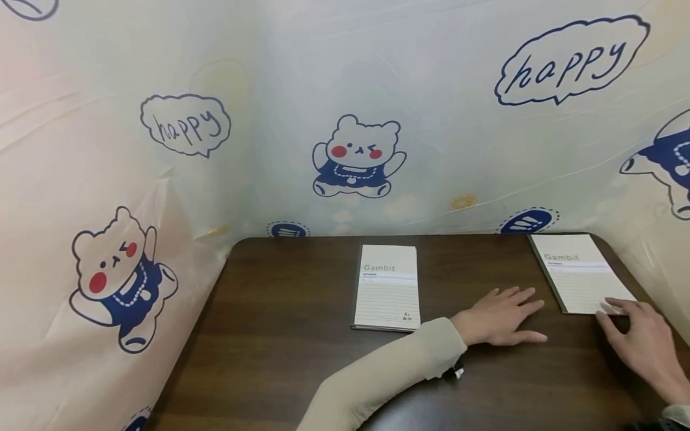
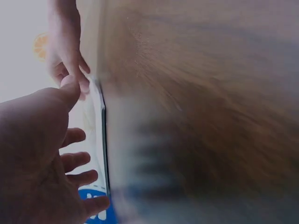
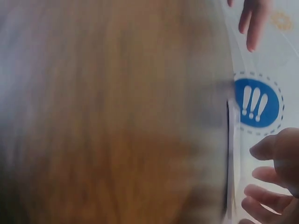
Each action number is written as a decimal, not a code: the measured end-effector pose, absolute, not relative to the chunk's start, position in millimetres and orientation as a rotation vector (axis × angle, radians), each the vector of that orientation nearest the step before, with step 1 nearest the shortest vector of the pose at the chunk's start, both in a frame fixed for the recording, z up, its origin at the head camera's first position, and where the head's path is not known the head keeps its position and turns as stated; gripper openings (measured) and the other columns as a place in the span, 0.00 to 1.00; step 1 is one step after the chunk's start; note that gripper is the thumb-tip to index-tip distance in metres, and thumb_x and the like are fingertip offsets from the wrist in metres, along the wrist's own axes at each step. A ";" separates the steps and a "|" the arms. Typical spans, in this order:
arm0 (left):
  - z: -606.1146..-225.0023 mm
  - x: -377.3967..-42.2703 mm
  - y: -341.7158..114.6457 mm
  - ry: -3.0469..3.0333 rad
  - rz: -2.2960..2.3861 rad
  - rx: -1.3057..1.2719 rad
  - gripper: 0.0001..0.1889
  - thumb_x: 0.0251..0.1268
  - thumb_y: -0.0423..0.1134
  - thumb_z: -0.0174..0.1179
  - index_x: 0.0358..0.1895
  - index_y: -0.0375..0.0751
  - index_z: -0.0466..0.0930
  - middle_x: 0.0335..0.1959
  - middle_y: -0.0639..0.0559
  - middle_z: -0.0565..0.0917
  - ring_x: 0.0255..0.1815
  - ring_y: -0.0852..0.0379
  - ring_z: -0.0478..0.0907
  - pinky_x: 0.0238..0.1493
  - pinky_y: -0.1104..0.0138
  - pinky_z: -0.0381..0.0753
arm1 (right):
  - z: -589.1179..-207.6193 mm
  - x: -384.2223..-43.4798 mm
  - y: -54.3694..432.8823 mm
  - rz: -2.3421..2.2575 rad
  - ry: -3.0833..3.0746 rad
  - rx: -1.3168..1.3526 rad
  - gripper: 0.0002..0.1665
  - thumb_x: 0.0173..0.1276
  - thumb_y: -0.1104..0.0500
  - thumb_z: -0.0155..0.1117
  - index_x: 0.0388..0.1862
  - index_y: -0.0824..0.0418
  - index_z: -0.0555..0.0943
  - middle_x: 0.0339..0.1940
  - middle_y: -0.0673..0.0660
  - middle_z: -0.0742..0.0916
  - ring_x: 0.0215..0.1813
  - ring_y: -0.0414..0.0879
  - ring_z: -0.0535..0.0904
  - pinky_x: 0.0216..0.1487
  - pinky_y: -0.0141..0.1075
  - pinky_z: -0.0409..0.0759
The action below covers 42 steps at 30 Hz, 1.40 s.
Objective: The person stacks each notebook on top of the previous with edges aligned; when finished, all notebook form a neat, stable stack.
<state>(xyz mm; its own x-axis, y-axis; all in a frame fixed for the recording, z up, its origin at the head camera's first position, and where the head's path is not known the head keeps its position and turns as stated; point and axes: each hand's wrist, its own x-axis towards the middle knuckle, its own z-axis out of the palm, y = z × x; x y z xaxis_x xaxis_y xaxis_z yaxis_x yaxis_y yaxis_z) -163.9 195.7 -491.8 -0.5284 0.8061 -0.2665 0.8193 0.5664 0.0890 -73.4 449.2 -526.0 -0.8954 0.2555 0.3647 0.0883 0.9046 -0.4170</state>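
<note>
My left hand [image 1: 498,317] reaches across to the right over the table, palm down and fingers spread, between two notebooks. Close to its fingertips lies the right notebook [image 1: 579,281], a white-covered one marked "Gambit" with a dark spine. At that notebook's near right corner is my right hand [image 1: 644,341], its index fingertip over the cover and its thumb by the near edge. The right wrist view shows the fingers [image 3: 268,200] of this hand loosely bent and apart. Another "Gambit" notebook [image 1: 385,293] lies behind the left sleeve.
The dark wooden table [image 1: 259,359] has rounded far corners. A pale cloth [image 1: 442,137] printed with bears and "happy" bubbles stands around its back and sides. A small black and white piece [image 1: 458,371] shows beneath the left cuff.
</note>
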 end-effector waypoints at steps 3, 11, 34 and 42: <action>-492.5 -162.3 213.4 2.549 -0.135 1.300 0.38 0.74 0.77 0.31 0.82 0.79 0.34 0.85 0.75 0.34 0.87 0.69 0.37 0.86 0.64 0.49 | -527.5 -72.2 457.4 0.518 -2.690 -0.268 0.28 0.77 0.55 0.61 0.58 0.82 0.74 0.58 0.87 0.75 0.60 0.83 0.67 0.61 0.72 0.63; -498.1 -156.4 239.1 2.555 -0.206 1.176 0.37 0.72 0.79 0.28 0.80 0.84 0.31 0.83 0.80 0.30 0.87 0.72 0.34 0.86 0.63 0.48 | -533.9 -70.0 467.7 0.478 -2.778 -0.229 0.41 0.81 0.47 0.59 0.64 0.88 0.69 0.66 0.91 0.70 0.68 0.85 0.63 0.73 0.74 0.56; -502.6 -153.9 252.5 2.607 -0.335 1.206 0.40 0.70 0.81 0.31 0.82 0.80 0.37 0.83 0.82 0.37 0.86 0.71 0.42 0.84 0.64 0.53 | -536.2 -62.8 462.3 0.478 -2.845 -0.205 0.40 0.77 0.45 0.63 0.63 0.83 0.73 0.63 0.89 0.73 0.62 0.87 0.66 0.63 0.76 0.61; -506.4 -156.4 248.4 2.601 -0.321 1.305 0.38 0.71 0.79 0.34 0.82 0.76 0.49 0.84 0.78 0.47 0.84 0.72 0.48 0.83 0.63 0.58 | -538.1 -53.5 454.3 0.465 -2.852 -0.184 0.40 0.74 0.43 0.67 0.61 0.81 0.75 0.60 0.89 0.75 0.61 0.86 0.66 0.66 0.74 0.58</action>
<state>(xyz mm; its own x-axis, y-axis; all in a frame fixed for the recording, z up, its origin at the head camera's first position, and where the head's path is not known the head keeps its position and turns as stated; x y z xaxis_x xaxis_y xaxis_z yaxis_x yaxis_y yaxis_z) -156.4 248.4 -506.4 -0.5842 0.7598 -0.2853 0.8064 0.5832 -0.0982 -53.5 454.3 -538.1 -0.9619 0.1627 0.2196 0.0845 0.9412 -0.3271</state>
